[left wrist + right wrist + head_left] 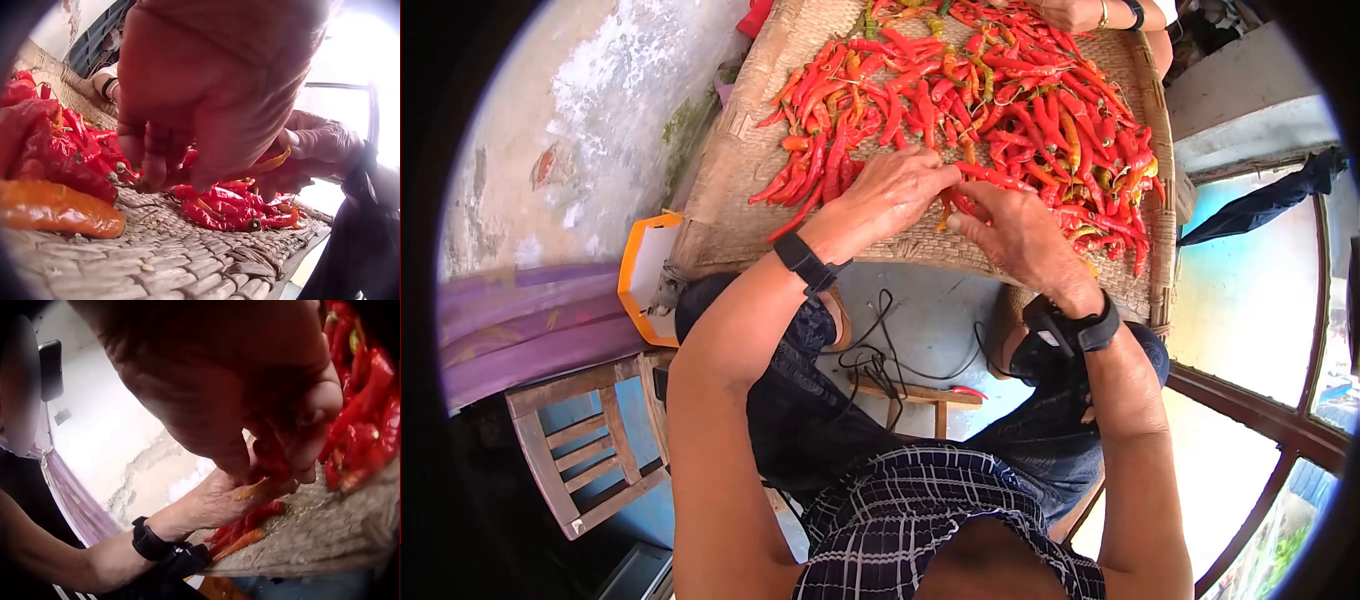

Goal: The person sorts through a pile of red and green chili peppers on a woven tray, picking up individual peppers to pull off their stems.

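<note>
A wide woven tray rests over my knees, heaped with red and orange chilies. My left hand curls its fingers at the near edge of the heap and pinches a red chili. My right hand meets it from the right and grips a few chilies, one of them orange. The left wrist view has my left fingers bent down to the weave, with the right hand behind. In the right wrist view my right fingertips squeeze a red chili beside the left hand.
Another person's hand with a bracelet reaches the tray's far edge. A white box with an orange rim lies left of the tray by purple cloth. A wooden stool stands lower left, cables lie underfoot, and a window is on the right.
</note>
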The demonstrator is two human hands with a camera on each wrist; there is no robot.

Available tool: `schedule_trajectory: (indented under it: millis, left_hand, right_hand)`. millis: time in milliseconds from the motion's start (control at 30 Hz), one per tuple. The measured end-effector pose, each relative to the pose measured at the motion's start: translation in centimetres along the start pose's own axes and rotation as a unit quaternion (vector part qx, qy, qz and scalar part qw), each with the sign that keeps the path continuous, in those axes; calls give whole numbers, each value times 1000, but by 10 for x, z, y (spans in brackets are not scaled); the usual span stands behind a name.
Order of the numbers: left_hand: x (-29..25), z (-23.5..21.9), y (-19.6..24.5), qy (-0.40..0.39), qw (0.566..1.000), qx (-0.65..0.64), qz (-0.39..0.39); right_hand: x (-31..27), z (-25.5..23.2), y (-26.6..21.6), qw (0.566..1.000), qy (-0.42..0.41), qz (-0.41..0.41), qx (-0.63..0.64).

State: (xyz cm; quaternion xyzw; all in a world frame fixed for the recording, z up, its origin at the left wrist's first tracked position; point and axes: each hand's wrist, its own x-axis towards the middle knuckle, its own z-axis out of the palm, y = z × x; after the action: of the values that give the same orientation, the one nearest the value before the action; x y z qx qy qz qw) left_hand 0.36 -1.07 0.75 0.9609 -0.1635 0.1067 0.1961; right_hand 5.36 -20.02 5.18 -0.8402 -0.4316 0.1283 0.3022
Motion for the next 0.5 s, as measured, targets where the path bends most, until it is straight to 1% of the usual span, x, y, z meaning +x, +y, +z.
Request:
schedule_trajectory:
  millis: [33,100,167,200,267,300,333,367,400,433,467,500]
  left_hand:
    - [-1,1,-1,4,1000,2,7]
    - [-1,2,-3,9,1000,3,13]
    - [-1,2,-5,6,1000,4,-13]
    - [-1,0,-6,9,1000,4,-15]
    - [-2,-9,-7,3,998,12,-64]
    - [-2,-13,-8,5,998,13,-67]
    - [-1,-16,-8,32,997,-14,-75]
    - [1,-18,-10,59,994,-41,-82]
    - [3,-18,-11,70,989,-69,-110]
    - [7,-19,-9,70,989,-69,-111]
    - [10,-20,-8,82,966,-186,-159]
    - [13,-22,-6,92,927,-300,-205]
  right_hand:
    - [0,7,3,1000,-2,-29,-9]
    - [2,13,10,999,8,-37,-24]
    - [6,14,20,991,56,-65,-102]
    - [8,9,22,991,54,-67,-103]
    - [11,-9,25,994,51,-41,-89]
    - [11,-20,26,992,93,-35,-81]
    - [10,-28,31,986,148,-14,-79]
    - [11,-42,36,982,174,-10,-76]
    - [9,-51,37,967,239,28,-83]
    - [10,-59,39,932,312,15,-182]
    - [9,-67,39,901,338,-17,-272]
    - [8,-73,37,859,361,-48,-359]
